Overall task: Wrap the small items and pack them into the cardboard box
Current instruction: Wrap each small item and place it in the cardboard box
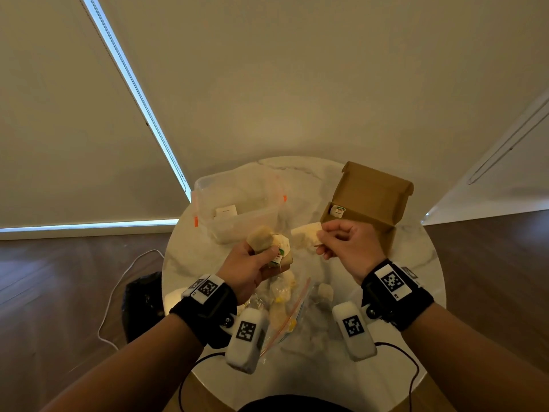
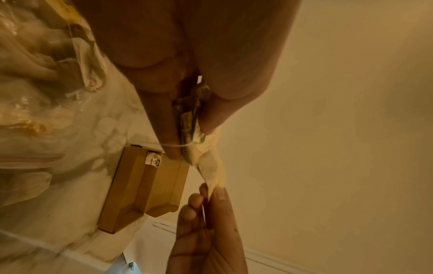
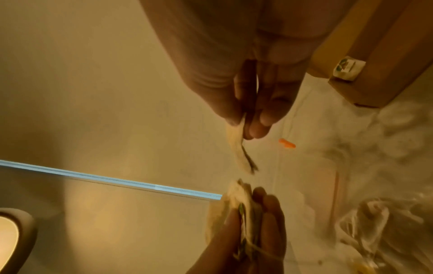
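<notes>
Marble table (image 1: 416, 257) w/ box (image 1: 368, 203), tub (image 1: 237, 197), bag (image 1: 285, 310)

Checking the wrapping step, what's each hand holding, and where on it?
Left hand grips the small items around the middle. Right hand pinches the pale wrapping sheet at its near end.

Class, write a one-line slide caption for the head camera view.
Left hand grips a small item, right hand pinches its wrapping paper, beside an open cardboard box.

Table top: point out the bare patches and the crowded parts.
Bare marble lies at the table right edge, beside the cardboard box, and left of the clear plastic tub. The near middle is crowded with the plastic bag.
</notes>
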The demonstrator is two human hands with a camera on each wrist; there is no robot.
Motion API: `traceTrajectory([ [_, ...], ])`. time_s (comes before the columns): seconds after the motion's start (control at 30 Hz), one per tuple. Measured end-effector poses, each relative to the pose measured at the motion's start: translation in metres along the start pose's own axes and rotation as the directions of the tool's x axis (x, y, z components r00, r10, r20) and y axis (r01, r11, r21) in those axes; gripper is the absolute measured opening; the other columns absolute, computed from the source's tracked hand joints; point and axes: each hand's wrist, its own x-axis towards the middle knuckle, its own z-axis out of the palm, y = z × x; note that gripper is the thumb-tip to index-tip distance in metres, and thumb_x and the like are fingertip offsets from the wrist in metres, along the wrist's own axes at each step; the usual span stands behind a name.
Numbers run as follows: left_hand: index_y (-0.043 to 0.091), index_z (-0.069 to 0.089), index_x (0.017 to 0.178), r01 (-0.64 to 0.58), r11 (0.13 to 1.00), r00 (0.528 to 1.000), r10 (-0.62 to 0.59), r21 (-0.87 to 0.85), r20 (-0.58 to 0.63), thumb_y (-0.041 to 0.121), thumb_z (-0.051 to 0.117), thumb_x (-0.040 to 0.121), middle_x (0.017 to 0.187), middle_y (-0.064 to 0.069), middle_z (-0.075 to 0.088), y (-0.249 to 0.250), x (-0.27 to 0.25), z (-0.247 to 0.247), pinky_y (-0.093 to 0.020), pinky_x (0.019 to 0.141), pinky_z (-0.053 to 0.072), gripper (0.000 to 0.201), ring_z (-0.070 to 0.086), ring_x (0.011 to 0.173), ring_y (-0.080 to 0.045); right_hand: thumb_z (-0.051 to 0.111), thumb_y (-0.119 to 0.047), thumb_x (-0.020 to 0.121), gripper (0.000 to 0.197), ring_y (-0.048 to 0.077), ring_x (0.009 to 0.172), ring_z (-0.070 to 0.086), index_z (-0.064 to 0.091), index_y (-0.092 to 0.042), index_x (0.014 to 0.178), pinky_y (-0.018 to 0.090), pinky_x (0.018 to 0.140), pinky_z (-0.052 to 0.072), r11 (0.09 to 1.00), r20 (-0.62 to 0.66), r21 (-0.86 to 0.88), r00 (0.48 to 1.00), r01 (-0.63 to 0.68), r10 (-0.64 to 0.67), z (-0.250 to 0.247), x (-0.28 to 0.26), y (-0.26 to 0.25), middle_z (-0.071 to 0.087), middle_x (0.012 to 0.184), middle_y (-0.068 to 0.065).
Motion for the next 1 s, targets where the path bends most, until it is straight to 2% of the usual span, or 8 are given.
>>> traceTrajectory([
  [0.17,-0.007,0.056,0.12,-0.008,1.0,1.0,0.008,-0.015,-0.027,-0.004,0.052,0.093,0.111,-0.022,0.065,0.0,0.001,-0.005,-0.04,0.078,0.06,0.027,0.063,0.103,-0.043,0.069,-0.004,0.084,0.012,0.02,0.065,0.068,0.069,-0.017,0.083,0.036,0.067,0.059,0.998,-0.1,-0.054,0.994,0.044,-0.05,-0.015,0.006,-0.005,0.073,0.077,0.009],
  [0.23,-0.005,0.058,0.117,-0.013,1.0,0.999,0.012,-0.016,-0.042,-0.003,0.054,0.093,0.109,-0.021,0.066,0.0,0.001,-0.005,-0.039,0.078,0.06,0.025,0.064,0.102,-0.042,0.071,-0.007,0.082,0.015,0.016,0.067,0.065,0.07,-0.021,0.078,0.035,0.069,0.058,0.987,-0.092,-0.134,0.99,0.091,-0.104,-0.02,0.006,-0.007,0.072,0.078,0.003],
  [0.4,-0.003,0.062,0.112,-0.016,1.0,0.998,0.016,-0.007,-0.061,0.002,0.056,0.094,0.101,-0.018,0.069,0.0,0.004,0.0,-0.034,0.069,0.06,0.019,0.07,0.087,-0.03,0.071,-0.012,0.084,0.004,0.011,0.062,0.063,0.072,-0.016,0.084,0.023,0.059,0.05,0.92,0.269,-0.312,0.951,0.236,-0.153,-0.018,-0.006,-0.015,0.07,0.071,0.0],
  [0.5,-0.001,0.063,0.111,-0.004,1.0,0.998,0.005,0.027,-0.062,0.008,0.058,0.094,0.098,-0.015,0.07,0.0,0.006,0.004,-0.03,0.064,0.058,0.02,0.07,0.082,-0.023,0.072,-0.016,0.083,0.003,0.011,0.069,0.065,0.073,-0.018,0.085,0.023,0.065,0.054,0.861,0.386,-0.404,0.911,0.308,-0.145,-0.012,-0.01,-0.017,0.071,0.077,-0.003],
  [0.63,-0.002,0.063,0.109,-0.002,1.0,0.999,0.001,-0.017,-0.051,0.008,0.056,0.095,0.099,-0.015,0.071,0.002,0.007,0.003,-0.034,0.067,0.059,0.019,0.07,0.088,-0.029,0.071,-0.013,0.084,0.003,0.001,0.063,0.06,0.073,-0.014,0.085,0.017,0.06,0.05,0.879,0.267,-0.407,0.952,0.25,-0.147,-0.02,-0.002,-0.01,0.069,0.076,-0.004],
  [0.77,-0.004,0.06,0.114,0.01,0.999,0.998,-0.008,0.039,-0.06,0.006,0.054,0.096,0.103,-0.019,0.068,-0.002,0.007,-0.002,-0.036,0.068,0.06,0.021,0.07,0.086,-0.033,0.07,-0.01,0.084,0.008,0.004,0.065,0.06,0.072,-0.018,0.085,0.02,0.064,0.047,0.887,0.169,-0.443,0.984,0.131,-0.061,-0.043,0.006,0.008,0.068,0.075,-0.007],
  [0.87,-0.003,0.061,0.116,0.017,0.979,0.999,-0.027,0.203,0.042,0.004,0.056,0.094,0.106,-0.019,0.068,-0.006,0.004,-0.001,-0.035,0.065,0.058,0.024,0.07,0.088,-0.033,0.071,-0.013,0.083,0.008,0.005,0.076,0.065,0.074,-0.02,0.088,0.022,0.073,0.053,0.872,0.237,-0.459,0.97,0.167,-0.061,-0.042,0.003,0.009,0.071,0.083,-0.007],
  [1.0,0.002,0.064,0.116,-0.05,0.906,0.964,-0.066,0.421,0.256,0.002,0.058,0.092,0.091,-0.009,0.072,-0.01,0.001,0.005,-0.032,0.066,0.058,0.025,0.069,0.083,-0.024,0.072,-0.015,0.084,0.011,0.002,0.072,0.066,0.075,-0.024,0.087,0.016,0.067,0.053,0.864,0.349,-0.426,0.93,0.269,-0.117,-0.024,0.001,0.002,0.072,0.08,-0.01],
])
